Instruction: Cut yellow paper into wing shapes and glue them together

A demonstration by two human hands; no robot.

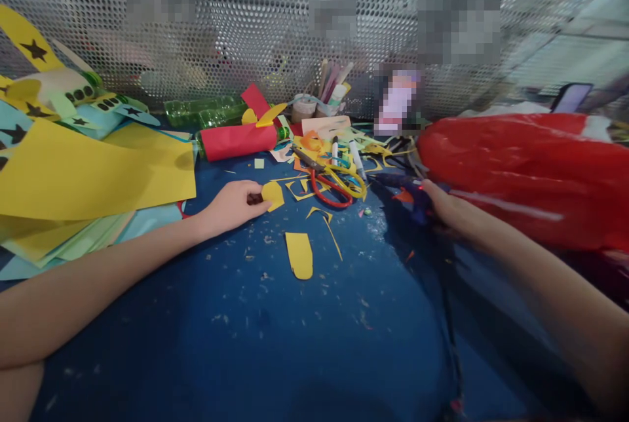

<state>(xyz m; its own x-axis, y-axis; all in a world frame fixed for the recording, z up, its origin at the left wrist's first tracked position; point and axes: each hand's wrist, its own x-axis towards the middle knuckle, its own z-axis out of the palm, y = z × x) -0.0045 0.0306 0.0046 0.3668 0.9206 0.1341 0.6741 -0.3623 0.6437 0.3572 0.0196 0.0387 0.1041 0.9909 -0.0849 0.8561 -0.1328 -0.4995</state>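
Observation:
My left hand (234, 204) pinches a small yellow paper piece (275, 198) with a rounded end, just above the blue table (314, 343). Over on the right, my right hand (442, 204) is wrapped around a dark blue glue gun (417, 200), its nozzle pointing left and its black cord (449, 317) running down the table. That hand is slightly blurred. Between the hands lies another yellow paper piece (299, 257), flat and rounded at its near end. Scissors (330, 200) with red and yellow loops rest on paper scraps behind it.
A bottle wrapped in red paper (239, 142) lies behind my left hand, near a clear green bottle (204, 111). Yellow sheets (98, 176) and a star-marked paper plane (54, 91) fill the left. A red plastic bag (521, 173) bulges at right. Markers (358, 158) lie among scraps.

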